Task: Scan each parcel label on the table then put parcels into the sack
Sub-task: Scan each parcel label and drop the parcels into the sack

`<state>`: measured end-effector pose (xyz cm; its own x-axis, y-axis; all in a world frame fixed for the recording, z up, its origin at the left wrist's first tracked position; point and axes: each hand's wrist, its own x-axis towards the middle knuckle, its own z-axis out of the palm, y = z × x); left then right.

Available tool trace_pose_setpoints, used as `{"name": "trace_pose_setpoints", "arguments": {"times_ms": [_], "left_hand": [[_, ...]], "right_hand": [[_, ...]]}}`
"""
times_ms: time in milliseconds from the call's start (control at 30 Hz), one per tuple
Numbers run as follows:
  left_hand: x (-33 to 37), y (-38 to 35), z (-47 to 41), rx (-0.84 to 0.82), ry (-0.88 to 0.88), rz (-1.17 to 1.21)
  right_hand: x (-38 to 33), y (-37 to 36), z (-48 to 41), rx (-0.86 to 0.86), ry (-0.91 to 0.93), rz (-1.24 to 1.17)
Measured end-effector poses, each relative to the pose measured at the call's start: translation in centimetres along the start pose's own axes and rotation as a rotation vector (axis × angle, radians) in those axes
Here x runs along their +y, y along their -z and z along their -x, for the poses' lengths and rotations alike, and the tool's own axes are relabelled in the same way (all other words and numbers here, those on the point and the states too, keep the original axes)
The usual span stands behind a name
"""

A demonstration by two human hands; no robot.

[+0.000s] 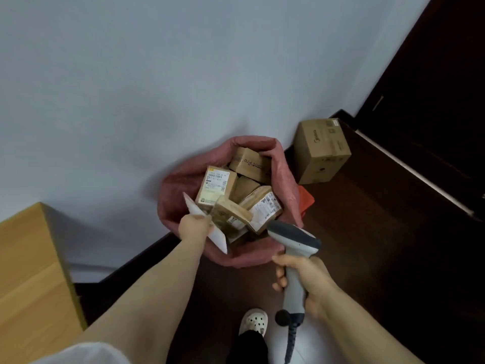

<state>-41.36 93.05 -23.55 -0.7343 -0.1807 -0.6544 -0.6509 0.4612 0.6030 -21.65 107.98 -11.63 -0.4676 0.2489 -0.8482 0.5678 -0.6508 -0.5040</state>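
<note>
The left hand (195, 227) pinched a flat white parcel (220, 239) over the sack (170, 195) rim at its 8 o'clock, touching the brown parcels (215, 186) inside. The right hand (301, 274) gripped the scanner (294, 235) at 5 o'clock. The worktop (23, 258) edge lay well apart at 8 o'clock, with open floor (367, 232) toward 3 o'clock

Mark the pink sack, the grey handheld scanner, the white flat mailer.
pink sack (287, 185): head view, right wall.
grey handheld scanner (294, 236): head view, top of head.
white flat mailer (219, 239): head view, lower end.
</note>
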Motion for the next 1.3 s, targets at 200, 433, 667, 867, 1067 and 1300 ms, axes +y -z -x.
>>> {"name": "trace_pose_setpoints", "arguments": {"times_ms": [200,433,667,867,1067,1300], "left_hand": [[0.6,1.1,4.3,-0.135,-0.125,-0.102],[-3.4,11.1,12.6,-0.094,-0.292,-0.263],[-14.7,24.1,21.8,0.077,-0.206,-0.229],[-25.0,36.8,27.4,0.302,-0.094,-0.190],[-35.4,49.4,28.9,0.491,-0.020,-0.099],[-45.9,64.8,27.7,0.573,0.047,-0.162]], "right_hand": [[0.6,-1.1,1.4,-0.019,0.010,0.061],[5.1,-4.0,8.3,-0.205,0.096,0.121],[16.1,-8.6,16.2,-0.414,0.046,0.265],[25.9,-16.8,23.0,-0.610,-0.040,0.448],[34.6,-26.6,28.5,-0.724,-0.019,0.611],[46.0,-40.6,31.7,-0.746,-0.013,0.638]]}}
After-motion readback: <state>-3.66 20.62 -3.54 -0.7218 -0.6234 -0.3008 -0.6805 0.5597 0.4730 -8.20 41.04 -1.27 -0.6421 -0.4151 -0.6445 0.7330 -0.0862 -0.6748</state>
